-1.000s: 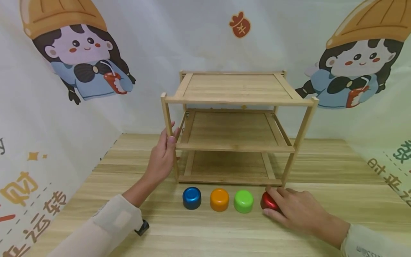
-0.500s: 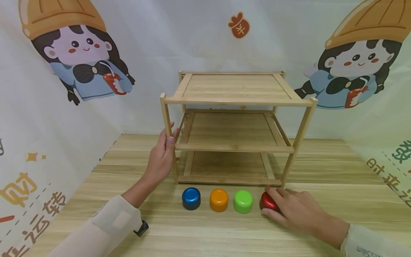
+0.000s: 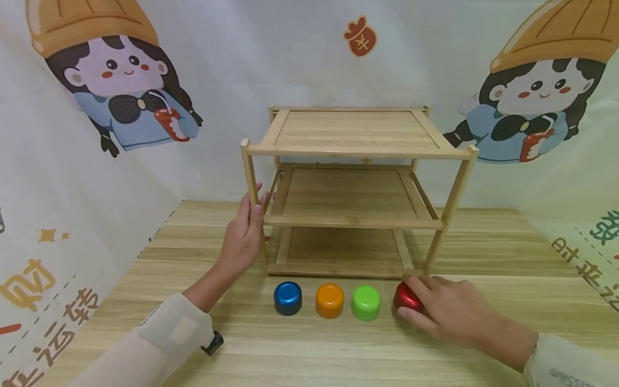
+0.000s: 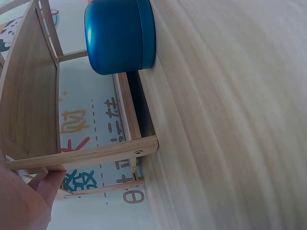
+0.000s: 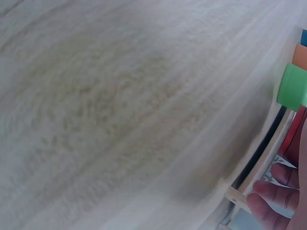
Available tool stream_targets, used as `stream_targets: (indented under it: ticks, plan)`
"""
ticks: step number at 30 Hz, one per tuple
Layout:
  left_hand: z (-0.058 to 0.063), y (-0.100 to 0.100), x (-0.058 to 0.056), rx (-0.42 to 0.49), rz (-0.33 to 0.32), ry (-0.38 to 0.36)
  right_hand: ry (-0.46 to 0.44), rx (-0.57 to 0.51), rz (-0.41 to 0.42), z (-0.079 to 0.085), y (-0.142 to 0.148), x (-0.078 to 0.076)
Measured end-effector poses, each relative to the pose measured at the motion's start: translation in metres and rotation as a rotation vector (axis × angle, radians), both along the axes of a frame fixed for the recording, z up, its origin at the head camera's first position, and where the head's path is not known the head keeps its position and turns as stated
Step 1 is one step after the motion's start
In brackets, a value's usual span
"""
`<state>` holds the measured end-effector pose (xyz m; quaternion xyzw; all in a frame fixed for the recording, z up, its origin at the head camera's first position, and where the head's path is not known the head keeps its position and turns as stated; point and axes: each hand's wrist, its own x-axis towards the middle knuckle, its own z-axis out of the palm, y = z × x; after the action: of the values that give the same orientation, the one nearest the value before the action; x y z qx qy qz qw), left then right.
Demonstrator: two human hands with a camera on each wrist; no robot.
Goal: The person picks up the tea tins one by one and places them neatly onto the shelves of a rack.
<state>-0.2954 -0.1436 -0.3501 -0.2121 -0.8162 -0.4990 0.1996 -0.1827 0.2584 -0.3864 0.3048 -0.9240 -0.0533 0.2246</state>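
Observation:
A three-tier wooden shelf (image 3: 355, 131) stands on the table, and my left hand (image 3: 244, 234) grips its front left post. In front of it is a row of small round tins: blue (image 3: 288, 298), orange (image 3: 330, 300), green (image 3: 366, 302) and red (image 3: 406, 298). My right hand (image 3: 456, 312) holds the red tin at the right end, thumb at the front and fingers over its far side. Part of that tin is hidden under the hand. The right wrist view shows the red tin (image 5: 292, 139) beside the green tin (image 5: 291, 87). Close up in the left wrist view is the blue tin (image 4: 120, 36).
Pale wood-grain table (image 3: 290, 355) extends in front of the tins and on both sides of the shelf. A printed cloth backdrop (image 3: 232, 64) with cartoon figures hangs behind and at the sides. The shelf's front right post (image 3: 450, 215) rises just behind the right hand.
My right hand and the red tin have shifted slightly to the right and up in the head view, widening the gap to the green tin. The left hand and shelf stay in place.

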Motion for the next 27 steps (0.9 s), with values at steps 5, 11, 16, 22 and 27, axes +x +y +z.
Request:
stream_targets:
  ticks: [5,11,16,22,27]
  plan:
    - [0.0,0.0,0.0,-0.008,0.013,0.002,0.001,-0.009,0.016,0.008,0.0,0.001]
    - [-0.001,0.001,-0.001,-0.009,0.019,0.005,0.009,-0.004,0.047,0.02,-0.003,0.005]
    - [-0.001,0.001,0.0,-0.01,0.02,0.004,0.012,0.0,0.07,0.035,-0.006,0.009]
    - [-0.001,0.001,0.0,-0.014,0.022,0.005,0.018,0.001,0.073,0.056,-0.008,0.012]
    - [0.0,0.001,0.0,-0.018,0.03,0.011,0.031,0.002,0.077,0.075,-0.01,0.012]
